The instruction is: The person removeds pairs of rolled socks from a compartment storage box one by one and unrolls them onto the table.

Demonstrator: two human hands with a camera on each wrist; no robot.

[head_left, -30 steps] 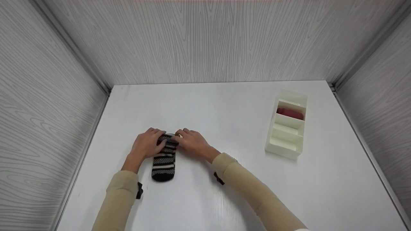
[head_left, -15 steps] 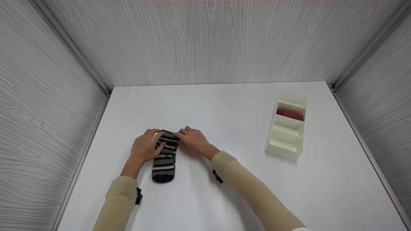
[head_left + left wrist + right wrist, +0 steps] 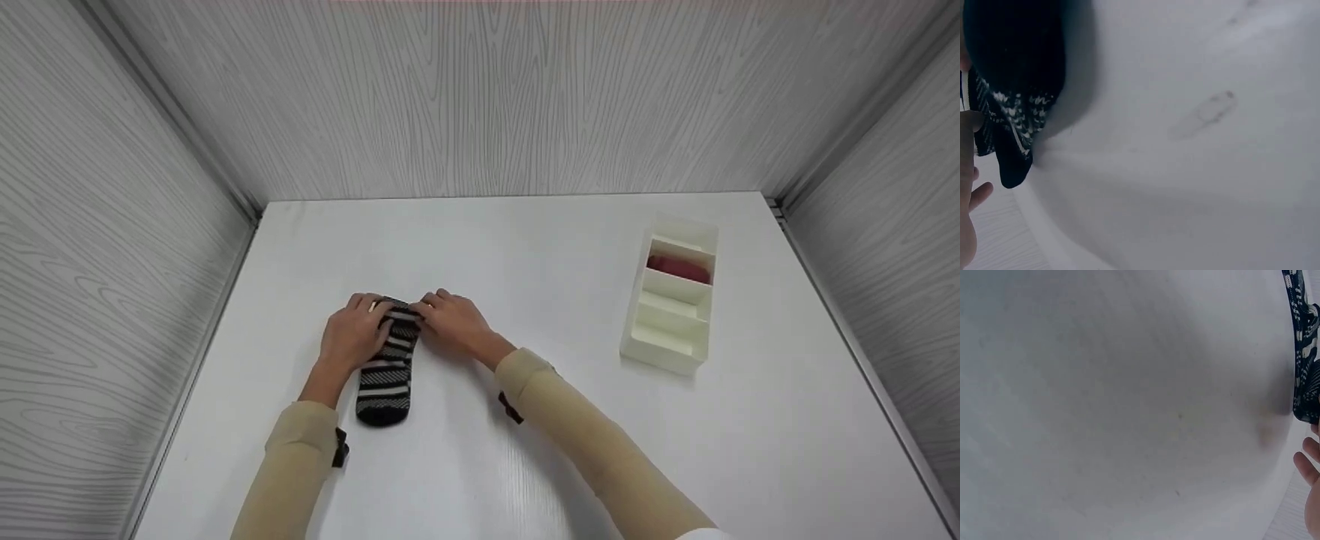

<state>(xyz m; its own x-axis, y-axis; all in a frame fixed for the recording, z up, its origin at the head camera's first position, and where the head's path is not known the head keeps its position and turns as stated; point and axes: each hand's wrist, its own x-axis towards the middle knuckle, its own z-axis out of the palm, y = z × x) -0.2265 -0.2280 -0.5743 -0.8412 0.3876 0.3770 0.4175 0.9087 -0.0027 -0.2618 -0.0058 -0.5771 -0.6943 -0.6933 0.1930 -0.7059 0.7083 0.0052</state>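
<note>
L hand [image 3: 354, 336] & R hand [image 3: 452, 324] both pinch far end of striped sock [image 3: 386, 373] flat on desk [image 3: 525, 262]; organizer [image 3: 670, 300] w/ red item well apart at right.

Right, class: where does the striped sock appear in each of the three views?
Head: striped sock lies left of centre, between both hands.
Left wrist: upper left corner.
Right wrist: a strip at the right edge.
Shared landmark: the white table beneath it.
</note>
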